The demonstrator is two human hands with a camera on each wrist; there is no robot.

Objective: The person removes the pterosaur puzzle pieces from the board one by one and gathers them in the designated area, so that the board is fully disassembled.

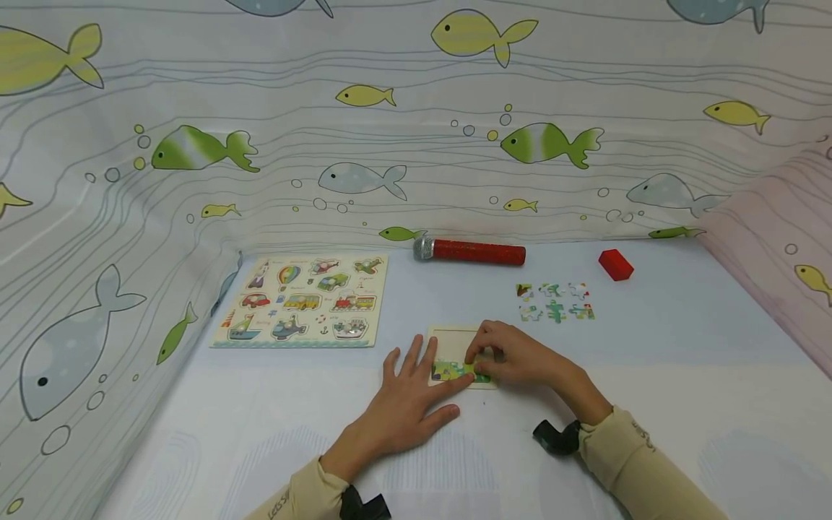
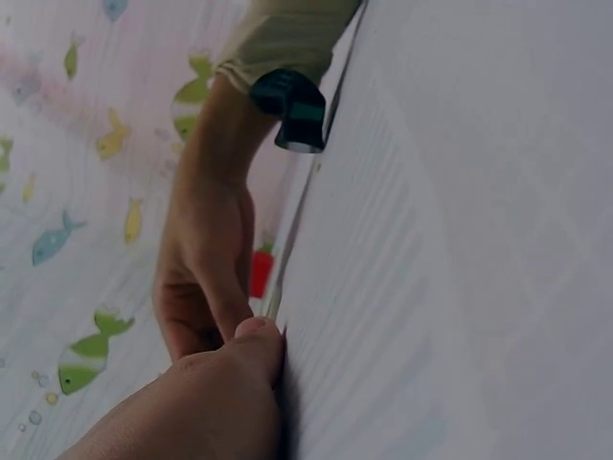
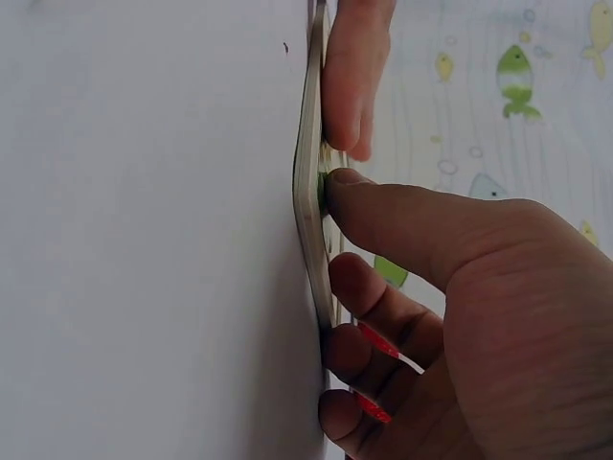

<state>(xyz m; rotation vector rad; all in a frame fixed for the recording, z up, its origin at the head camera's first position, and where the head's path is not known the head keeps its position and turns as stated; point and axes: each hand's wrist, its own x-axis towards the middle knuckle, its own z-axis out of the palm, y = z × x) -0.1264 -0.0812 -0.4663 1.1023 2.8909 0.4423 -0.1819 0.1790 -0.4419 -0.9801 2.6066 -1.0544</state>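
Observation:
A small wooden puzzle tray (image 1: 458,337) lies flat in the head view, with green and yellow jigsaw pieces (image 1: 448,371) along its near side. My left hand (image 1: 406,412) is spread, its fingers straight; the index finger crosses the tray's near side. At the tray's right part, my right hand (image 1: 513,354) has thumb and index finger bent on a green puzzle piece (image 3: 324,195). In the right wrist view the thumb (image 3: 383,206) touches that piece, which is mostly hidden. Several loose jigsaw pieces (image 1: 555,310) lie in two rows beyond my right hand.
A picture board (image 1: 312,310) of vehicles lies left of the tray. Behind it are a red microphone (image 1: 481,252) and, farther right, a red block (image 1: 614,265). A fish-printed sheet (image 1: 416,144) rises at the back and sides of the white table surface (image 1: 650,339).

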